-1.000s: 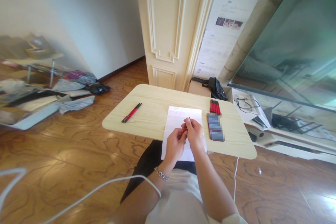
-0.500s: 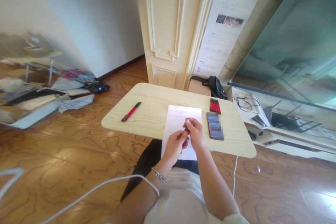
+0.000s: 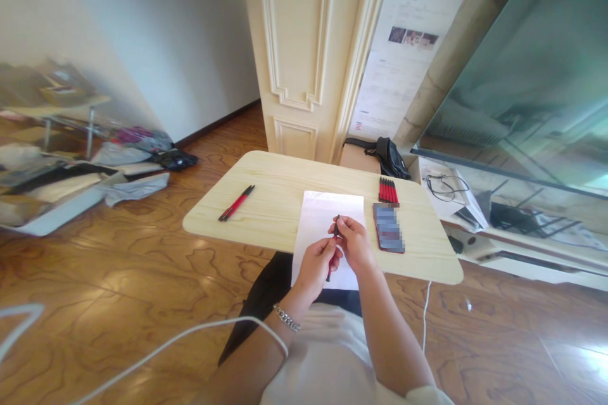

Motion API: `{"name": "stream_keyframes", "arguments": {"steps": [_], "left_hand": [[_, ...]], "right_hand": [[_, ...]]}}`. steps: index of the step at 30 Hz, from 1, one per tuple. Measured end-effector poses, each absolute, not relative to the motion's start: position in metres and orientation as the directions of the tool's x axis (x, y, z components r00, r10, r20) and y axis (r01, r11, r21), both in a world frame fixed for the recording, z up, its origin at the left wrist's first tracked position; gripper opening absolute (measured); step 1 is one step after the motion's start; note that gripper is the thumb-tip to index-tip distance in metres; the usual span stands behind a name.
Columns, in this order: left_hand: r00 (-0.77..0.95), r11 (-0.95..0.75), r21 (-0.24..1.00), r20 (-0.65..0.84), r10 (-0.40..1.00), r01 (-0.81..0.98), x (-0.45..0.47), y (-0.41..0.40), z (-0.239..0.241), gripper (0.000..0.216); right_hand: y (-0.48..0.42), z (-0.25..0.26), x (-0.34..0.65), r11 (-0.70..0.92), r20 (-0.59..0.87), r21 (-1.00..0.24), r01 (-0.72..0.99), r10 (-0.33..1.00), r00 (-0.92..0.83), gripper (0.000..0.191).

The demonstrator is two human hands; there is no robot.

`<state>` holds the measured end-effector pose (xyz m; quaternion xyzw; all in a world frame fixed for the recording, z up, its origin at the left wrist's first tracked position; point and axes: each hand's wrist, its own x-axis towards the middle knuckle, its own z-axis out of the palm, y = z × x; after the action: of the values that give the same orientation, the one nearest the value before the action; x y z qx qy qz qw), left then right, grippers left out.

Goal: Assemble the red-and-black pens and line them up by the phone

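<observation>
Both my hands are closed on one red and black pen (image 3: 330, 269), held over a white sheet of paper (image 3: 319, 215). My left hand (image 3: 315, 266) grips the red barrel around its middle. With its fingers near the black upper end, my right hand (image 3: 354, 240) pinches the same pen. The pen slants, its top away from me; part of it is hidden by my fingers. Right of the paper lies a phone (image 3: 389, 228) with a blurred screen. Behind the phone, several red and black pens (image 3: 388, 190) lie side by side in a row. More red pens (image 3: 236, 203) lie together on the left.
The light wooden table (image 3: 270, 171) has rounded corners. A black bag (image 3: 389, 157) sits behind its right side. A white cable (image 3: 185, 333) crosses my left forearm. Boxes and bags (image 3: 95, 186) lie on the floor at left; a white cabinet (image 3: 513, 259) stands at right.
My right fingers have shifted slightly on the pen, and more of its black top and red lower barrel now shows. The other pens, paper and phone stay put.
</observation>
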<state>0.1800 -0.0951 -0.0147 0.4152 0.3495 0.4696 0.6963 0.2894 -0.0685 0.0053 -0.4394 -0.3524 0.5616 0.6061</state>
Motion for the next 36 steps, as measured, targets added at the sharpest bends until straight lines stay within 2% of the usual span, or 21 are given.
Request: {"name": "stream_keyframes", "arguments": {"steps": [3,8,14,18,22,27,32,36], "left_hand": [[0.312,0.212,0.904,-0.094,0.945,-0.37,0.18,-0.095,-0.015,0.035],[0.307,0.199,0.909,-0.084,0.948,-0.366,0.18,-0.095,-0.014,0.033],[0.293,0.196,0.912,-0.089,0.952,-0.362,0.179,-0.094,-0.011,0.033],[0.295,0.191,0.916,-0.085,0.952,-0.352,0.179,-0.094,-0.012,0.032],[0.291,0.191,0.903,-0.077,0.953,-0.384,0.18,-0.093,-0.015,0.031],[0.275,0.193,0.902,-0.087,0.957,-0.386,0.18,-0.092,-0.018,0.037],[0.271,0.192,0.903,-0.089,0.958,-0.383,0.179,-0.093,-0.018,0.036],[0.265,0.194,0.91,-0.098,0.959,-0.367,0.177,-0.095,-0.016,0.038]], "right_hand": [[-0.068,0.005,0.291,-0.058,-0.095,-0.926,-0.374,0.992,0.082,0.036],[-0.067,0.003,0.292,-0.006,-0.055,-0.958,-0.288,0.985,0.164,0.029],[-0.067,0.001,0.293,-0.074,-0.104,-0.951,-0.301,0.991,0.085,0.04],[-0.068,0.003,0.294,-0.028,-0.065,-0.967,-0.255,0.988,0.14,0.033],[-0.07,0.004,0.296,-0.067,-0.084,-0.965,-0.255,0.995,0.054,0.037],[-0.069,0.003,0.298,0.006,-0.013,-0.991,-0.132,0.99,0.141,0.035],[-0.064,0.005,0.302,-0.028,-0.037,-0.984,-0.174,0.998,0.048,0.033],[-0.06,0.012,0.304,-0.04,-0.05,-0.985,-0.165,0.997,0.059,0.036]]}}
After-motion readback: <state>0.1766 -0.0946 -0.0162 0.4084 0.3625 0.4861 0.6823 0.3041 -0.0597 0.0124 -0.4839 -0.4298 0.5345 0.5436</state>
